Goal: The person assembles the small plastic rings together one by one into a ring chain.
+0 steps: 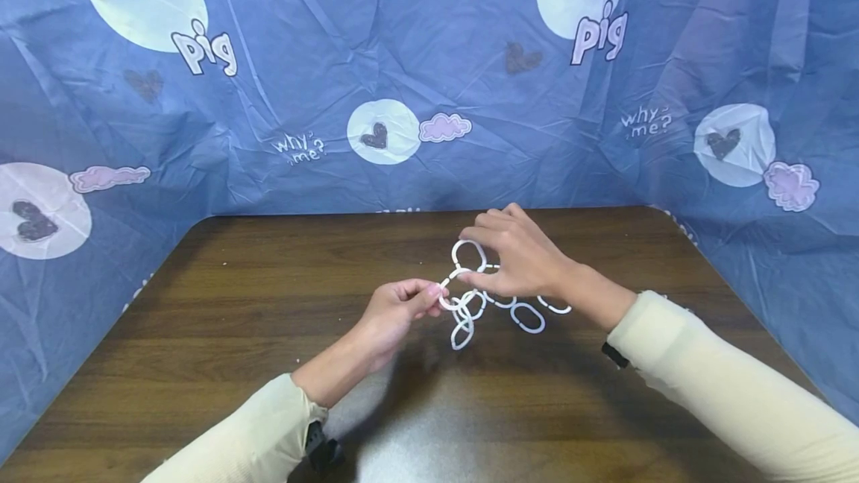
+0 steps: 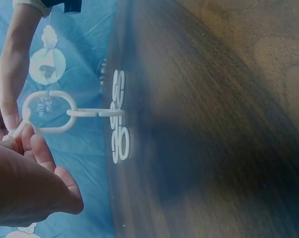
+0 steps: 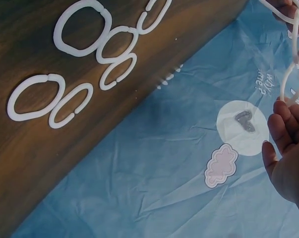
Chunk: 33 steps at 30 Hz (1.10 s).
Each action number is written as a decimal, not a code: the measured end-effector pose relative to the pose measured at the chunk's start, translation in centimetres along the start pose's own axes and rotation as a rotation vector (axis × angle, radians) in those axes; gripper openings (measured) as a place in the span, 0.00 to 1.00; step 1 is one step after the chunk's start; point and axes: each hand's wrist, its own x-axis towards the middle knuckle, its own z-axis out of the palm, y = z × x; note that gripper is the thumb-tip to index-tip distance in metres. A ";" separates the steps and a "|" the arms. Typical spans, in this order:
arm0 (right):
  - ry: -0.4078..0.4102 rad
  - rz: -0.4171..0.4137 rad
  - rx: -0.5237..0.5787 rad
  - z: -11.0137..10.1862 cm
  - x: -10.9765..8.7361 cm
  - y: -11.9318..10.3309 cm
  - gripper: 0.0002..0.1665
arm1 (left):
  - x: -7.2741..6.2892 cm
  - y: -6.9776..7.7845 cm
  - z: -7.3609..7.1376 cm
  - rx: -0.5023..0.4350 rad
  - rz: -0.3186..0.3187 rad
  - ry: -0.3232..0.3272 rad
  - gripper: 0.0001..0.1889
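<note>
Pinching a white plastic chain link [image 1: 446, 306] between thumb and curled fingers of the left hand [image 1: 392, 311], nearly closed, above the middle of the desk [image 1: 268, 282]. Gripping a second white link [image 1: 454, 250] just beside it in the right hand [image 1: 520, 248], with fingers bent at the upper edge and parted from the thumb by the ring. Dangling further joined links [image 2: 85, 113] below the hands. Showing split oval links [image 3: 25, 117] flat on the desk, toward the right; unable to tell whether any interlock. Showing also wrinkled blue cloth [image 1: 429, 36] behind, printed with hearts, clouds and "pig". Wearing pale long sleeves [image 1: 711, 379].
</note>
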 end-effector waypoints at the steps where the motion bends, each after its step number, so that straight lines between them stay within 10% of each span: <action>1: 0.013 0.003 0.009 0.0 0.0 0.0 0.28 | 0.0 0.0 0.0 0.001 -0.001 -0.001 0.11; 33: 0.126 -0.040 0.094 0.5 0.4 -0.6 0.30 | 0.3 0.7 -0.2 0.014 -0.037 0.072 0.13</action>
